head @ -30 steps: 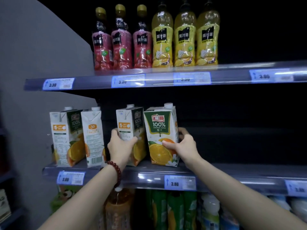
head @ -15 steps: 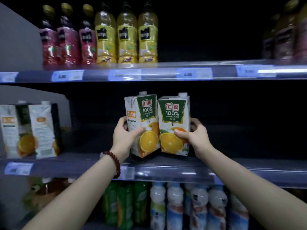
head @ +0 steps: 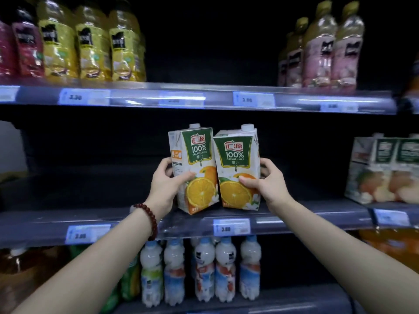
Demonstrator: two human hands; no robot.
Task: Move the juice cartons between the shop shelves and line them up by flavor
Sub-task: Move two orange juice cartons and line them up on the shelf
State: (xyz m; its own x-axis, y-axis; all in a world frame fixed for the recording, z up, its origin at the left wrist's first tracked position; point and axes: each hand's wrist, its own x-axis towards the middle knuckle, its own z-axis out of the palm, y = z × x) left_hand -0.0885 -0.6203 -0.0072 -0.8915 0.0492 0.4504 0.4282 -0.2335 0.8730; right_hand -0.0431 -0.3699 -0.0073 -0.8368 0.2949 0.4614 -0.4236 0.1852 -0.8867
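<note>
Left hand [head: 166,189] grasping one orange carton [head: 192,168], right hand [head: 269,184] grasping another [head: 238,168]; both held touching over the middle shelf [head: 294,215], probably so I can set them down as a same-flavor pair.

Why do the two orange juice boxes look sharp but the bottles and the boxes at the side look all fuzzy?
In the head view, the two white-and-green orange juice cartons held by the left hand and right hand sit mid-frame and read crisply; the yellow plastic bottles and pale cartons at the right edge are smeared, as with camera motion; the shelf back is very dark; the blue price strips glare.
</note>
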